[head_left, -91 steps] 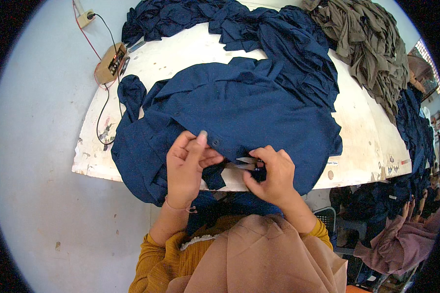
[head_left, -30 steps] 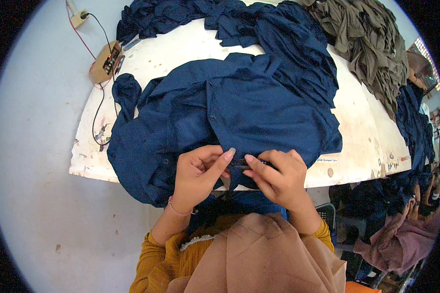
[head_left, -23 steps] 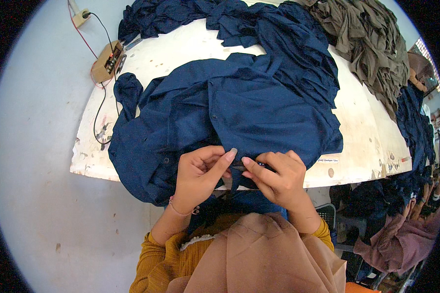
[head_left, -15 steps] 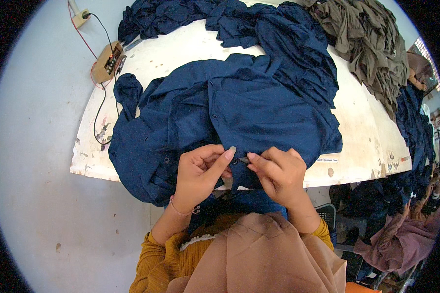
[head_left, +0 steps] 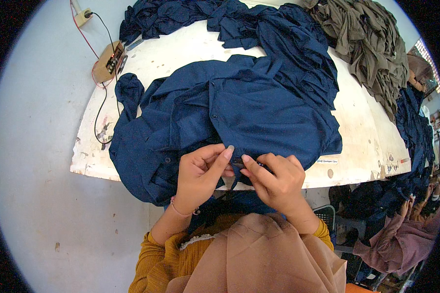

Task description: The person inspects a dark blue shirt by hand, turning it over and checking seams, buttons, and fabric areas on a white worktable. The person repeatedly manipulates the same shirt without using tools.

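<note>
A navy blue garment [head_left: 274, 112] with a buttoned front, probably a shirt, lies bunched over the near edge of the table. My left hand [head_left: 200, 173] is closed on the edge of its front strip, thumb and forefinger pinching the cloth. Just right of it, my right hand [head_left: 277, 181] is closed with thumb and forefinger together beside a small dark button [head_left: 237, 159] on the same strip. What sits inside the right fingers is mostly hidden; a dark bit shows behind the forefinger. Another button [head_left: 214, 116] shows higher on the strip.
More navy garments [head_left: 298, 53] are heaped along the far side of the white table [head_left: 371, 141]. Brown-grey garments [head_left: 366, 44] pile up at far right. A wooden box with wires [head_left: 107, 62] stands at the left edge. Another person's purple sleeve [head_left: 401, 244] is at lower right.
The right fingertips have shifted slightly left, closer to the button. A small grey pointed thing at the right fingertips no longer shows. The left hand stays almost still.
</note>
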Demonstrator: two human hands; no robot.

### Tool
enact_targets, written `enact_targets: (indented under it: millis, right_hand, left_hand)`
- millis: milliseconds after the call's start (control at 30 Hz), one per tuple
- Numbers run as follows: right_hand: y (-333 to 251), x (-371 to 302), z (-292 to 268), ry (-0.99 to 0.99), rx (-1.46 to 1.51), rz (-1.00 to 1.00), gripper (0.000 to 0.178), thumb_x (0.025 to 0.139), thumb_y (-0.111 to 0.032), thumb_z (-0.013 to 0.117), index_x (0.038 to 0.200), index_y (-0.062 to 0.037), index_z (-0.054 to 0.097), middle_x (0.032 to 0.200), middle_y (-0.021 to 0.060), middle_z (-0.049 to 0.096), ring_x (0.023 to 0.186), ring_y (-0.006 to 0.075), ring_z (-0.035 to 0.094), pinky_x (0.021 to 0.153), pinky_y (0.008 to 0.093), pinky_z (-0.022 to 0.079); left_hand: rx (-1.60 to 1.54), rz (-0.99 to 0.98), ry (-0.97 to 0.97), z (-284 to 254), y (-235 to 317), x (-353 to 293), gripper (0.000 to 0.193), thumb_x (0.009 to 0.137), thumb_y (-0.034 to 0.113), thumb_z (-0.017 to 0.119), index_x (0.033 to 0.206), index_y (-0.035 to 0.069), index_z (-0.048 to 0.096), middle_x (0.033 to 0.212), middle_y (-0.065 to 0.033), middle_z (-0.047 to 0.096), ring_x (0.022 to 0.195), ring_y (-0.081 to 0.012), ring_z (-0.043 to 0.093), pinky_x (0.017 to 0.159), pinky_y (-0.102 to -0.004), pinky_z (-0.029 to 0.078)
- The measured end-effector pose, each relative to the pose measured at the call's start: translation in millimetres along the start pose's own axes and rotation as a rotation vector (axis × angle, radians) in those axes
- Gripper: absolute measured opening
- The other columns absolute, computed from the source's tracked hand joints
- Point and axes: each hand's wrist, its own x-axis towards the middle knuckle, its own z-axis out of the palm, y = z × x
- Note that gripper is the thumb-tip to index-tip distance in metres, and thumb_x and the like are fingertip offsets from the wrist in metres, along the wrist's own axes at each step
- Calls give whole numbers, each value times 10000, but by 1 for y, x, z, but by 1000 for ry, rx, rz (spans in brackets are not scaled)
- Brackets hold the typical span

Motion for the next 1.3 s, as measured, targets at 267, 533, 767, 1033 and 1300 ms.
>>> enact_targets:
  millis: [267,533,767,1033,1300]
  right_hand:
    - [-4,-6,8,0,5,38,328,800,-266,734,1120,-198,716,787,-30,580,618,133,550,545,317,343]
    - [-7,-2,2,25,-20,47,306,747,-207,803,1043,-150,750,752,-7,613,583,137,543,528,309,317]
    - [-5,-5,3,-1,-41,52,282,770,-218,779,1044,-168,741,753,-13,606,579,143,544,528,316,322]
    - [4,0,12,-107,678,506,290,809,-188,781,1050,-67,673,854,58,674,688,168,635,617,281,470]
    - [34,26,22,-196,919,595,163,896,-125,713,800,-24,626,650,-15,524,644,41,433,567,240,356]
  left_hand:
    - [0,-3,16,2,-4,-1,198,975,110,638,1084,-49,682,896,-60,714,761,-84,669,689,-226,565]
    - [-33,7,-1,2,-2,0,193,982,95,622,1090,-56,675,933,-87,721,786,-101,683,714,-238,579]
    - [-17,-3,14,2,-1,-1,196,981,108,627,1084,-51,676,909,-68,714,760,-90,675,691,-232,575]
    - [-82,-29,66,4,-2,4,198,972,137,642,1102,-11,654,866,-44,680,712,-91,649,657,-256,585]
    - [321,223,-123,-11,-6,3,149,965,113,643,1044,-13,637,856,-40,674,700,-101,637,681,-240,526]
